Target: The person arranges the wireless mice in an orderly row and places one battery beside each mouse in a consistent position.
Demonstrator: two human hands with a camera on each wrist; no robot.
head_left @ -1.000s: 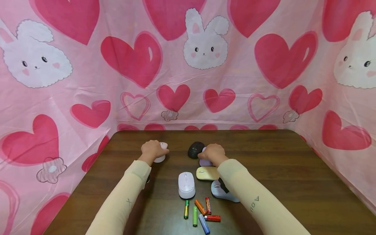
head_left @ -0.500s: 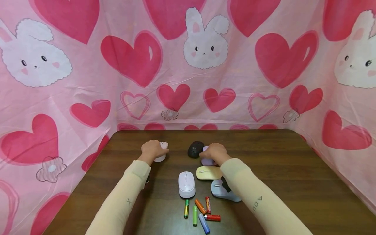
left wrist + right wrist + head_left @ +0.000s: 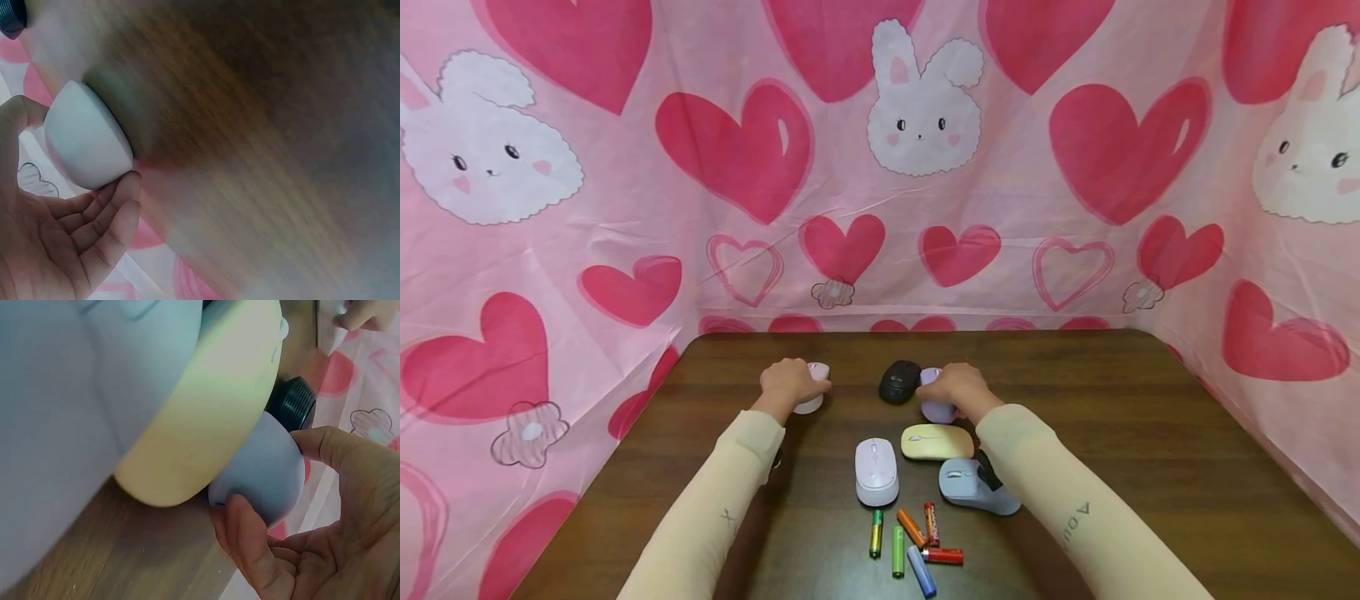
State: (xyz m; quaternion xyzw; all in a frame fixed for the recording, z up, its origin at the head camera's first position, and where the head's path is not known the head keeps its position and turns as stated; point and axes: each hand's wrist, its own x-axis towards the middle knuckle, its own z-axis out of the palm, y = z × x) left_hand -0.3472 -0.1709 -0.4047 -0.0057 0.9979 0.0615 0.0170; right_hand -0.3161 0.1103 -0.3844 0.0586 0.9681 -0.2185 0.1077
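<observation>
My left hand (image 3: 787, 387) grips a white computer mouse (image 3: 809, 405) at the back left of the table. In the left wrist view, thumb and fingers press on opposite sides of this mouse (image 3: 87, 137). Further right, my right hand (image 3: 962, 390) holds a lilac mouse (image 3: 936, 410) between thumb and fingers, low at the table. A black mouse (image 3: 899, 382) sits just left of the lilac one. Close in front lies a yellow mouse (image 3: 936, 442), and the right wrist view shows the lilac mouse (image 3: 265, 472) beside it.
A grey-blue mouse (image 3: 973, 486) lies partly under my right forearm. Another white mouse (image 3: 876, 472) stands at the middle. Several batteries (image 3: 898, 550) in green, orange, red and blue are scattered near the front. Pink heart-patterned cloth (image 3: 880, 275) borders the wooden table (image 3: 1090, 417).
My right hand has shifted a little to the right with the lilac mouse, away from the black mouse. More of the yellow and grey-blue mice shows. My left hand has stayed in place.
</observation>
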